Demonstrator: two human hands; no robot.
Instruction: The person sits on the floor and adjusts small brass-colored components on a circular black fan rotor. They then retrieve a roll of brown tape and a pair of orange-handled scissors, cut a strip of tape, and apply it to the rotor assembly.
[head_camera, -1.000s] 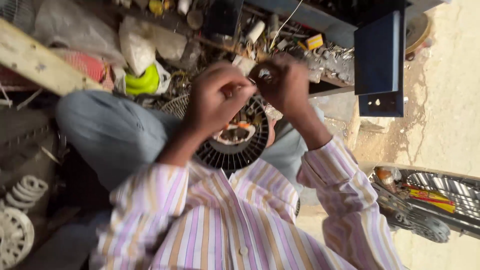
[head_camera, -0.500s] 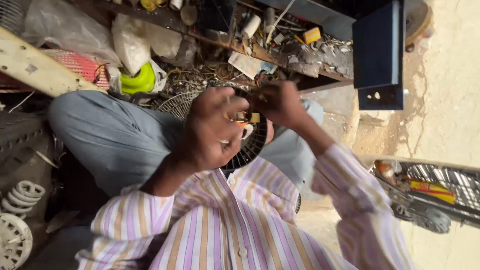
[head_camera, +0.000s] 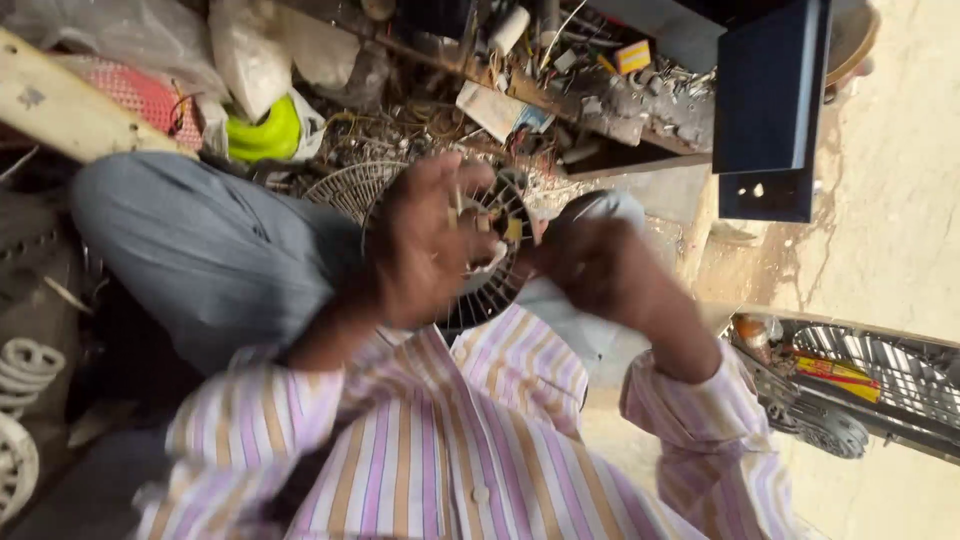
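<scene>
Gripping a round, ribbed fan motor disc (head_camera: 490, 262), dark metal with slotted edges, the left hand (head_camera: 425, 245) had its fingers curled over the rim. The right hand (head_camera: 590, 265) pressed against the disc's other side, blurred, its grip unclear. The disc sat between both hands, above grey trousers (head_camera: 200, 250), before a wire fan guard (head_camera: 350, 190).

Both hands (head_camera: 430, 240) lower — nearer the chest.
</scene>
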